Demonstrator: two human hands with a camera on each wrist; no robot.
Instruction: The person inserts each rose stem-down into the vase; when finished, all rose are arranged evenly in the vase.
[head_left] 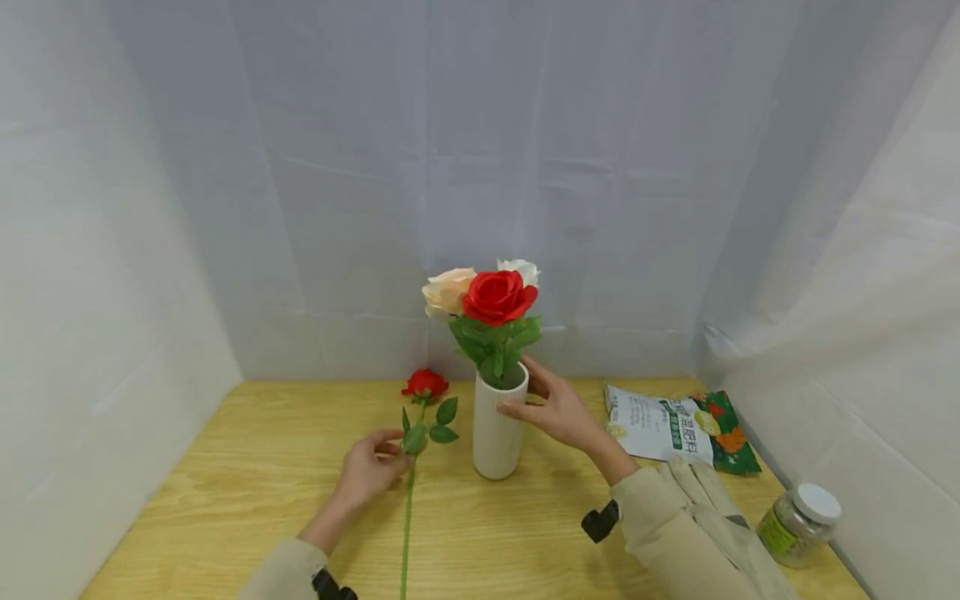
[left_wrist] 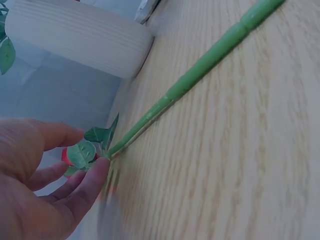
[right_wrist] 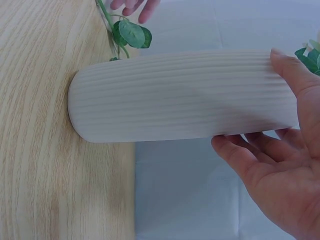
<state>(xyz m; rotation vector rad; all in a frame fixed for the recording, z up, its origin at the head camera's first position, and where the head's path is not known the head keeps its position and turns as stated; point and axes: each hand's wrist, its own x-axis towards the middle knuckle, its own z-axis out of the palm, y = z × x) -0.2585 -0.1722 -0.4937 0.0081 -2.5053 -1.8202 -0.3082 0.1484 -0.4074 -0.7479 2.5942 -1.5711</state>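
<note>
A white ribbed vase (head_left: 497,433) stands upright on the table, holding a red rose (head_left: 498,297), a peach rose (head_left: 447,292) and a white rose (head_left: 521,271). Near its rim my right hand (head_left: 558,408) grips it, thumb on one side and fingers on the other, as the right wrist view shows. A second red rose (head_left: 425,383) lies on the table left of the vase, its green stem (left_wrist: 200,75) pointing toward me. My left hand (head_left: 371,468) is beside its leaves (head_left: 415,438); fingertips are right at the stem, with the thumb apart from them.
On the right lies a white and green printed bag (head_left: 675,425). Nearer me are a pair of pale gloves (head_left: 712,500), partly behind my right sleeve, and a clear jar (head_left: 798,525) with a white lid. White sheeting (head_left: 480,167) encloses the table's back and sides.
</note>
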